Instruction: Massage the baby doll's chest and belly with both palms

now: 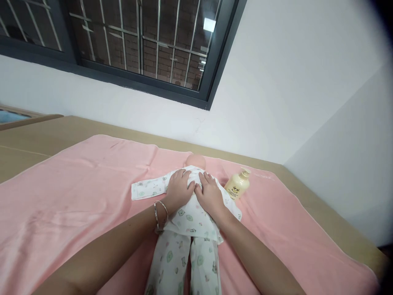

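A baby doll (190, 223) in white printed pyjamas lies on a pink blanket (92, 180), its head at the far end and its legs toward me. My left hand (179, 189) rests flat on the left side of its upper body, fingers stretched out. On the other side lies my right hand (210, 194), also flat, with the thumbs close together at the middle. Both hands press on cloth and grip nothing. A pale yellow pump bottle (238, 184) stands tilted in view just right of the doll. The doll's left-side sleeve (149, 189) stretches out sideways.
Beneath the blanket is a tan table surface (80, 125), running up to a white wall (260, 102). A dark-framed window (205, 96) with metal bars is set above it. At the far left is a wooden-edged tray or frame (39, 119) with something blue inside.
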